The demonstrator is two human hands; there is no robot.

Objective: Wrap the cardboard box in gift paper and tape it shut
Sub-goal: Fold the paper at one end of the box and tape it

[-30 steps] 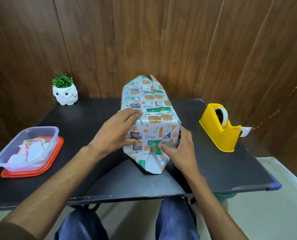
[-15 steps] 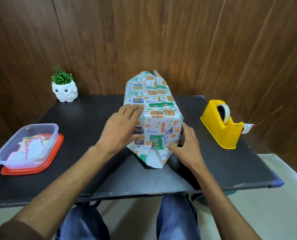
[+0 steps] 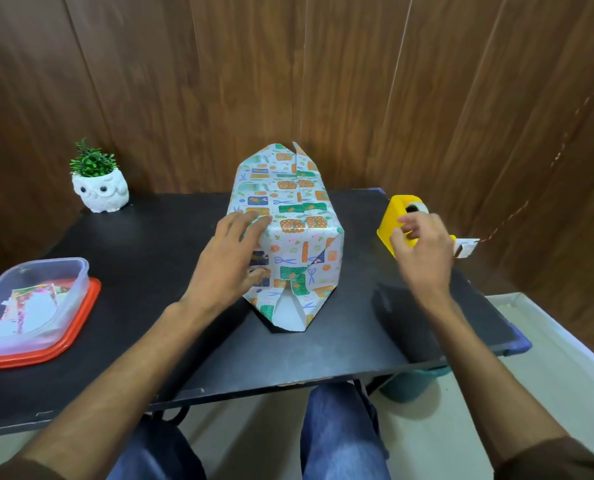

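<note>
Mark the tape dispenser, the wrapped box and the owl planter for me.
tape dispenser (image 3: 390, 211): head view, on its yellow body left of the hand.
wrapped box (image 3: 299, 209): head view, on its papered top face.
owl planter (image 3: 101, 195): head view, on the owl's face.

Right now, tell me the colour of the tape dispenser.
The tape dispenser is yellow; head view shows it best.

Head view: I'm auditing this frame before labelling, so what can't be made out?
All in the head view:
1. Dispenser: right hand covers its front; tape grip unclear.
2. Box: left hand hides its left side; far end faces away.
3. Tub: paper inside blurred by the cloudy wall.
</note>
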